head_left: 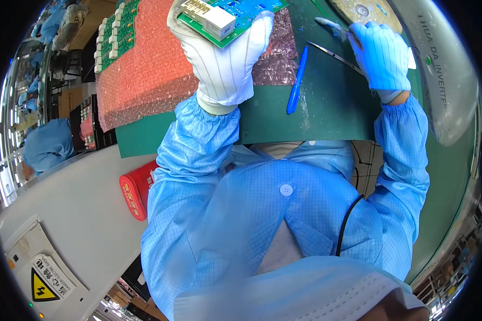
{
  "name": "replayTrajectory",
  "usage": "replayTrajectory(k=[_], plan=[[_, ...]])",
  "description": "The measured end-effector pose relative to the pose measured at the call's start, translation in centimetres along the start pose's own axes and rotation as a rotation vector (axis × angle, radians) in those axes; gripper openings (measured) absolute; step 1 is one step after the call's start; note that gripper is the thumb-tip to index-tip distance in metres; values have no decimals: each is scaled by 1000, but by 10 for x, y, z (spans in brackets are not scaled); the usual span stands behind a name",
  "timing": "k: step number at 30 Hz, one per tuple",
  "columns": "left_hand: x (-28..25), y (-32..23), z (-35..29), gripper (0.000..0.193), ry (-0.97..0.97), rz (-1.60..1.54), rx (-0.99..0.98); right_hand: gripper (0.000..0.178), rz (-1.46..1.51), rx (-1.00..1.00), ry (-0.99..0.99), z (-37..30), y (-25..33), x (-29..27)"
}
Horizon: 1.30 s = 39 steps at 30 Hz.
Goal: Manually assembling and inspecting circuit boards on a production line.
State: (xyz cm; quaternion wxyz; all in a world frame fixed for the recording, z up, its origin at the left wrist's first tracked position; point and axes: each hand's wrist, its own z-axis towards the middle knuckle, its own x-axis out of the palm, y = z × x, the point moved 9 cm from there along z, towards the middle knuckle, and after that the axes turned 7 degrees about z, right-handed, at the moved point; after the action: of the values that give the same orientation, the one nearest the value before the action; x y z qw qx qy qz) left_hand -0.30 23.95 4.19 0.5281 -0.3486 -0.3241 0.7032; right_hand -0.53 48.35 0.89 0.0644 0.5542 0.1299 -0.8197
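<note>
My left hand (222,67), in a white striped glove, grips a green circuit board (246,10) by its edges at the top of the view. A white block connector (219,22) stands on the board's near edge. My right hand (383,56), also gloved, is at the right of the mat with its fingers curled. At its fingertips is a small pale crumpled piece (332,25), apparently pinched. Metal tweezers (334,55) run from the mat to the side of this hand; whether the hand touches them is unclear. Between both hands lies a blue pen (298,80).
Pink bubble wrap (150,69) covers a stack at left, with more green boards (115,35) on it. A round tan lid-like thing (364,12) lies beyond my right hand. A grey machine housing (444,69) borders the right. A red container (136,190) is below the green mat (316,117).
</note>
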Motion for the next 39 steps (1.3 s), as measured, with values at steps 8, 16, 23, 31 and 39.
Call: replayTrajectory(k=[8, 16, 23, 31, 39], plan=[[2, 9, 1, 83, -79, -65, 45, 17, -46, -229, -87, 24, 16, 27], [-1, 10, 2, 84, -78, 9, 56, 24, 274, -242, -54, 16, 30, 2], [3, -11, -4, 86, -66, -306, 181, 18, 115, -209, 167, -16, 48, 20], [20, -26, -17, 100, -6, -172, 445, 14, 186, -234, 167, -13, 51, 24], [13, -32, -32, 102, -88, -433, 513, 17, 181, -184, 332, 1, 42, 44]])
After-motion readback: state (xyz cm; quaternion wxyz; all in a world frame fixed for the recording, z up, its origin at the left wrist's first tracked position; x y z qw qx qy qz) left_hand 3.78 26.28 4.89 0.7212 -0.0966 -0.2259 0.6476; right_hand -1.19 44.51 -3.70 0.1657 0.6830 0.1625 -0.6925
